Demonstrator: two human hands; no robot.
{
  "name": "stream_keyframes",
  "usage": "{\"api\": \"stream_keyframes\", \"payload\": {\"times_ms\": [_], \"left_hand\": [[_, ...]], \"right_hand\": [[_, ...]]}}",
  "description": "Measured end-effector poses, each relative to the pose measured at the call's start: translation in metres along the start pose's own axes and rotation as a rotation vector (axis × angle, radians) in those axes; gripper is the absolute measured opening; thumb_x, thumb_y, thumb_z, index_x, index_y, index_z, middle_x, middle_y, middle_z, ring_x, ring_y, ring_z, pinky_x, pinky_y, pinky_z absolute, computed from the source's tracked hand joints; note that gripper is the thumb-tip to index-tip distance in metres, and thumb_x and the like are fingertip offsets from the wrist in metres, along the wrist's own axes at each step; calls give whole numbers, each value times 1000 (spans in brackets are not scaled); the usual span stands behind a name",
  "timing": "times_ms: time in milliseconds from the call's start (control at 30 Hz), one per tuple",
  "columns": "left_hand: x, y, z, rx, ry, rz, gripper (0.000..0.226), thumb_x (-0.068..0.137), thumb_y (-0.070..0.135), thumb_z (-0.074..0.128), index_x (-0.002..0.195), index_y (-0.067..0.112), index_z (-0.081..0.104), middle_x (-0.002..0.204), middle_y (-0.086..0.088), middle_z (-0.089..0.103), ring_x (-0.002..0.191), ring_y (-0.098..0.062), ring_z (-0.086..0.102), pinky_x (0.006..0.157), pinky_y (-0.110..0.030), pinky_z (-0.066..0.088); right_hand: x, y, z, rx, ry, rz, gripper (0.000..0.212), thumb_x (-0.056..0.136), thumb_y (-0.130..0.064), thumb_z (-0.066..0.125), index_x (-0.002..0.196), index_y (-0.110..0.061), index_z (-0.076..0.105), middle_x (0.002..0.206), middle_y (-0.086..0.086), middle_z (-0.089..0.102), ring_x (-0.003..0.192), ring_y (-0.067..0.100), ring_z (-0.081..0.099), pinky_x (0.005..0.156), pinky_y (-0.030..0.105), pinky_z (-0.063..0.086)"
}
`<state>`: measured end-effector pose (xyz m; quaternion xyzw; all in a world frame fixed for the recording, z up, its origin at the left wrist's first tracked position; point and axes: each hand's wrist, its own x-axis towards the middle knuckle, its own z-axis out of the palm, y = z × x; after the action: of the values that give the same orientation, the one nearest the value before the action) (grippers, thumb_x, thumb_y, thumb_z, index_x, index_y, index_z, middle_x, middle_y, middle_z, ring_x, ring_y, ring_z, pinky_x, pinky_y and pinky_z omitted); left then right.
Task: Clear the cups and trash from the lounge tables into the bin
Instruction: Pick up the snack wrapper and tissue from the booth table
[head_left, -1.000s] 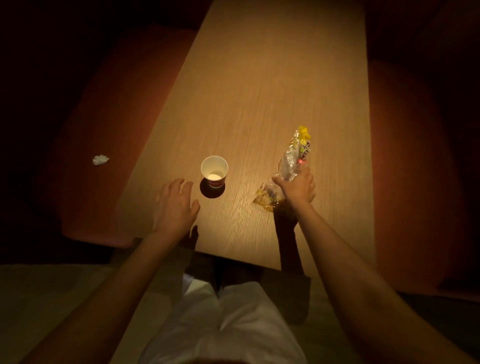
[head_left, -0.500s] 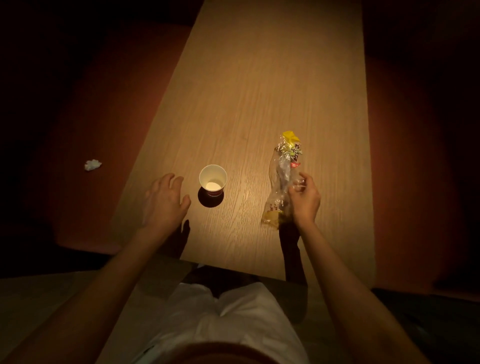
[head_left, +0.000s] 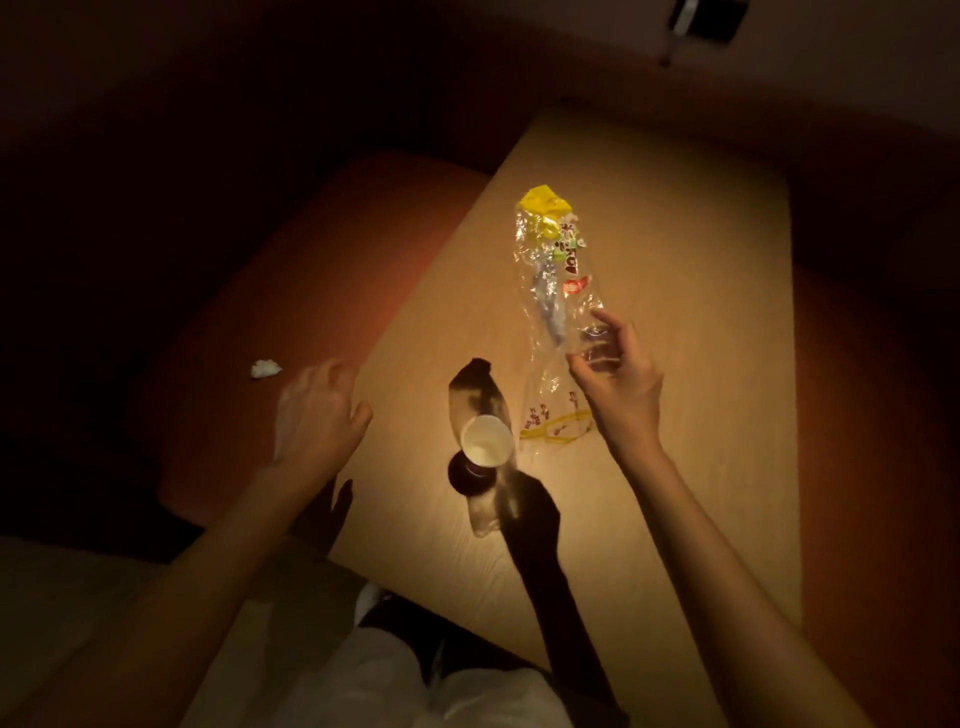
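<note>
One view only, from the head camera, and much of it is dark: the upper left is near black, and a pale fixture at the top right edge is cut off and cannot be identified. The right hand holds a clear plastic wrapper lifted above the wooden counter, its fingers curled and pinching the film at its lower half; print on the wrapper is too small to read, and a yellow crumpled end points away from the person. A white paper cup stands upright on the counter, just left of the wrapper's lower end, its base lost in its own dark shadow. The left hand hovers off the counter's left edge, over an orange seat, blurred, with fingers loosely together and holding nothing. A small white crumpled scrap lies on that seat, near the left hand. Beyond the wrapper the counter is bare to its rounded far corners. The near edge runs diagonally above the person's pale lap.
</note>
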<state>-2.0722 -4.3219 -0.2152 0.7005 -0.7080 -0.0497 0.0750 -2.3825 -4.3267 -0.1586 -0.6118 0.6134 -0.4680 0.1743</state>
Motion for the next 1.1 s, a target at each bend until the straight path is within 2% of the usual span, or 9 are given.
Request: {"api": "stream_keyframes", "payload": {"times_ms": [133, 200, 367, 567, 767, 867, 1033, 1100], "left_hand": [[10, -40, -4, 3, 54, -83, 45, 88, 31, 59, 128, 11, 52, 132, -11, 52, 119, -27, 51, 95, -40, 44], [18, -67, -3, -2, 42, -125, 47, 88, 31, 58, 131, 13, 50, 134, -11, 51, 121, -26, 50, 96, -40, 43], [52, -144, 11, -2, -44, -230, 53, 92, 39, 53, 138, 16, 42, 142, -9, 43, 131, -25, 42, 105, -42, 40], [118, -240, 47, -18, -180, -278, 57, 91, 41, 53, 141, 17, 38, 145, -8, 41, 131, -27, 40, 104, -41, 38], [186, -305, 128, -60, -304, -276, 65, 85, 38, 60, 141, 16, 36, 140, -7, 43, 126, -28, 43, 101, -40, 36], [219, -328, 184, -113, -343, -271, 65, 83, 37, 64, 139, 16, 39, 138, -9, 44, 124, -28, 44, 102, -41, 38], [257, -354, 272, -121, -387, -244, 71, 80, 34, 62, 143, 20, 33, 148, -7, 34, 131, -29, 38, 105, -43, 37], [267, -362, 302, -103, -373, -221, 67, 78, 33, 63, 139, 23, 37, 147, -4, 34, 130, -28, 39, 103, -44, 38]], "right_hand": [[14, -30, 66, 79, -120, -57, 49, 79, -14, 74, 122, -24, 54, 94, -8, 64, 81, 3, 63, 69, 22, 57], [19, -44, 105, 98, -185, -64, 49, 78, -14, 74, 122, -25, 55, 95, -7, 65, 80, 4, 63, 70, 24, 57], [35, -77, 212, 126, -315, -55, 48, 79, -18, 73, 122, -29, 54, 98, -11, 64, 79, 3, 63, 70, 27, 57], [50, -87, 350, 84, -416, 91, 50, 81, -22, 72, 126, -30, 53, 102, -14, 62, 79, 2, 62, 70, 31, 57], [40, -50, 457, 41, -471, 263, 53, 82, -16, 70, 129, -30, 51, 109, -11, 62, 81, 0, 62, 70, 28, 57], [36, -20, 499, -30, -476, 348, 54, 81, -15, 72, 129, -29, 52, 100, -13, 63, 79, -1, 62, 69, 29, 57], [42, 24, 554, -137, -485, 394, 52, 82, -17, 72, 129, -28, 50, 99, -12, 61, 76, 1, 62, 67, 34, 58], [43, 40, 572, -173, -488, 401, 51, 83, -22, 71, 128, -29, 50, 99, -13, 60, 76, 0, 61, 65, 32, 58]]}}
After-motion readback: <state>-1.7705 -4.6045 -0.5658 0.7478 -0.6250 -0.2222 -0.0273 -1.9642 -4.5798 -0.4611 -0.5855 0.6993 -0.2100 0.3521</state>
